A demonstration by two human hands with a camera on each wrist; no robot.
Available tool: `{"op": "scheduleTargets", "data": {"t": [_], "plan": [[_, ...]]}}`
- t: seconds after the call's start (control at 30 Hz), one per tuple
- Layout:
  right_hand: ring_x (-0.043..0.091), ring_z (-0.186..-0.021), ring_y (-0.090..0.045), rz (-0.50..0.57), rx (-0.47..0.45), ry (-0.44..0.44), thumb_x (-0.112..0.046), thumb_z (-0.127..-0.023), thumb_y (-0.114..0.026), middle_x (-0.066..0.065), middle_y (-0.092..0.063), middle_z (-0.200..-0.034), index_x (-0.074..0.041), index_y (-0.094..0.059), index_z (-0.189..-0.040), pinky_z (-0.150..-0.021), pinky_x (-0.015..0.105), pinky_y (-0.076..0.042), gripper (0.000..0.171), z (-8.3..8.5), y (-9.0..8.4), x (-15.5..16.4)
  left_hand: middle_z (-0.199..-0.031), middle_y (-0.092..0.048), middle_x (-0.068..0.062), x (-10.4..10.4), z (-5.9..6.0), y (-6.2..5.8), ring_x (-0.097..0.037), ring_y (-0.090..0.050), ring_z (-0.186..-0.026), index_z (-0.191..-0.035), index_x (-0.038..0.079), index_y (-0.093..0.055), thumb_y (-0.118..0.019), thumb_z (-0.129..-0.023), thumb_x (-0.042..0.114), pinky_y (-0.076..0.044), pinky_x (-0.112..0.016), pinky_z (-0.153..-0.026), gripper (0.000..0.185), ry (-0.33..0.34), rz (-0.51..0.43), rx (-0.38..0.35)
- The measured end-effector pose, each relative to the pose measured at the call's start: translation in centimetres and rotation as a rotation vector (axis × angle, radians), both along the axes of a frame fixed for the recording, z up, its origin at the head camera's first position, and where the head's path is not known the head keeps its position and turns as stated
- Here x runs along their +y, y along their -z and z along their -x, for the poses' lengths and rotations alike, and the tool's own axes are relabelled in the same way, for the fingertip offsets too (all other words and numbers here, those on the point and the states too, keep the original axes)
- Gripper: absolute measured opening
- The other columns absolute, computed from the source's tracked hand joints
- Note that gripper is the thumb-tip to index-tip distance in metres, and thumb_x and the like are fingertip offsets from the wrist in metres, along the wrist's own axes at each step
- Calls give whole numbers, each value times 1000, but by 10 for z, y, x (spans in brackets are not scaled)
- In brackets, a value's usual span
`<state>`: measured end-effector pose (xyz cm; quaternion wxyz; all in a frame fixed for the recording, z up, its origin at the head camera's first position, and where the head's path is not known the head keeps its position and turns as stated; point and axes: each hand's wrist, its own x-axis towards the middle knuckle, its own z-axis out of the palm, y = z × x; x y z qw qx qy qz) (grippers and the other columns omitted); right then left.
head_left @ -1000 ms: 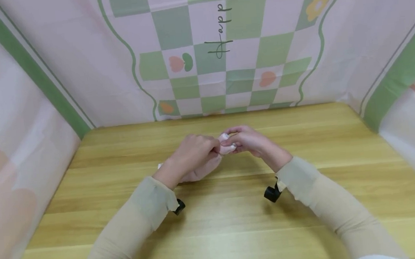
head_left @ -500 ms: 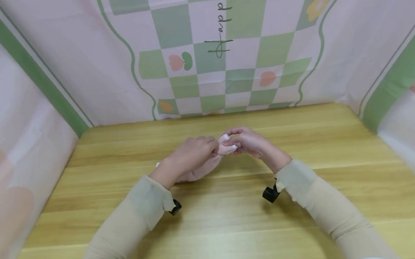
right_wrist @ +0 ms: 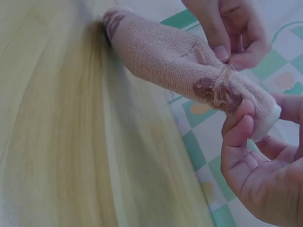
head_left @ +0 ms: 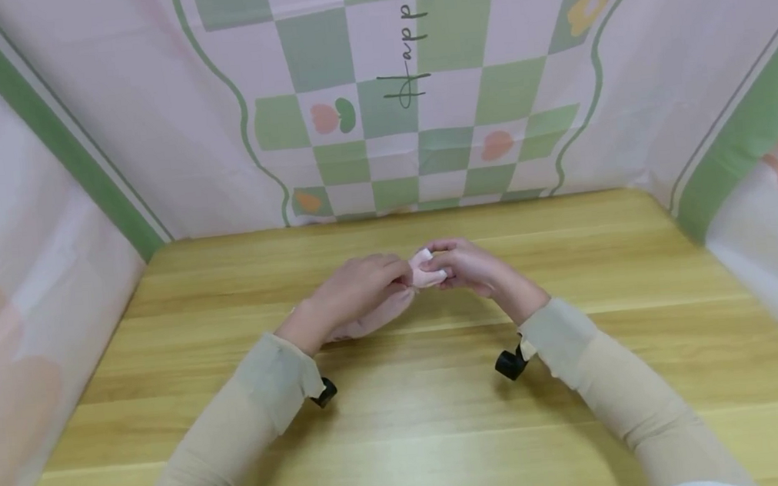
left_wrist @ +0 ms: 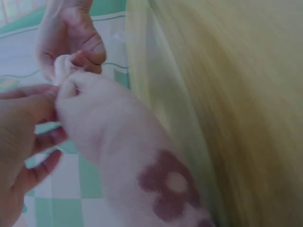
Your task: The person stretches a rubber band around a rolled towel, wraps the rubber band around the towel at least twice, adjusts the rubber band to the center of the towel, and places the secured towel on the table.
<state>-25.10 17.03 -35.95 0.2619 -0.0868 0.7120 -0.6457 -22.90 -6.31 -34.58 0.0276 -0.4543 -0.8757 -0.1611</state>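
The sock (right_wrist: 175, 56) is a small pink knit with darker flower marks, rolled or bunched into a soft tube. It is held just above the counter (head_left: 417, 410) near its middle, between the two hands. It looks very light and limp: the knit sags and wrinkles where nothing supports it, and its far end droops toward the wood under the left hand. It should not slip, since the ribbed fabric gives fingers plenty of purchase, and nothing about it seems fragile. The pale cuff (right_wrist: 266, 122) at one end looks thicker and firmer than the rest, so that edge is probably the best place to take hold.

The right hand (head_left: 467, 267) pinches that cuff end, with thumb and fingertips curled onto the fabric. The left hand (head_left: 358, 284) pinches the sock just beside it, fingers bent onto the knit, while the rest of the tube trails beneath the palm. The two hands are nearly touching.

Both forearms wear beige sleeves (head_left: 602, 371), each with a small black camera at the wrist. Behind the counter hangs a pink and green checked backdrop (head_left: 419, 109).
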Motion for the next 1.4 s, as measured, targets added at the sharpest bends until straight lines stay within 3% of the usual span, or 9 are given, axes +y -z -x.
{"op": "scheduleTargets", "data": {"t": [0.13, 0.43, 0.57, 0.9, 1.13, 1.3, 1.4], "plan": [[9, -72, -59, 2, -1, 1, -6, -100, -53, 3, -64, -90, 11, -47, -132, -68, 21, -52, 37, -2, -2, 0, -109, -71, -3, -1, 0, 6, -18, -67, -92, -118, 8, -68, -64, -102, 8, -54, -29, -81, 16, 80, -149, 78], [7, -64, -58, 66, -57, 55, -6, -103, -49, 2, -64, -83, 5, -52, -120, -61, 18, -50, 21, -1, -1, -5, -96, -71, -5, 2, 1, 13, -19, -67, -80, -101, 8, -74, -77, -92, 7, -57, -29, -70, 9, 167, -272, 306], [6, -63, -58, 75, -60, 66, -5, -102, -48, 2, -64, -83, 5, -52, -118, -60, 18, -50, 19, -2, -1, -7, -97, -72, -3, 3, 1, 12, -20, -67, -83, -102, 11, -75, -77, -93, 11, -56, -31, -67, 8, 127, -210, 313], [6, -60, -53, 52, -79, 63, -5, -103, -45, 3, -61, -83, 6, -52, -118, -57, 16, -46, 20, 1, 2, -7, -107, -72, 4, 12, -9, 2, -19, -67, -90, -108, 20, -72, -64, -103, 22, -53, -36, -68, 10, -28, 107, 320], [6, -60, -51, 68, -85, 46, -8, -105, -43, 2, -60, -82, 2, -52, -113, -57, 16, -44, 16, 4, 0, -8, -96, -72, 3, 19, -7, -8, -18, -68, -78, -99, 18, -74, -69, -97, 18, -54, -35, -64, 5, -74, 144, 311], [6, -59, -51, 77, -84, 53, -6, -105, -44, 1, -62, -80, 2, -55, -111, -55, 15, -43, 15, 4, -2, -8, -103, -71, 3, 18, -8, -10, -18, -67, -86, -100, 19, -73, -67, -102, 22, -54, -36, -71, 7, -89, 195, 274], [6, -58, -49, 88, -90, 64, -6, -105, -44, 0, -62, -78, 2, -56, -110, -54, 16, -42, 15, 4, -2, -8, -104, -71, 3, 15, -8, -5, -18, -66, -86, -102, 19, -72, -67, -102, 23, -53, -35, -70, 7, -76, 146, 290]]}}
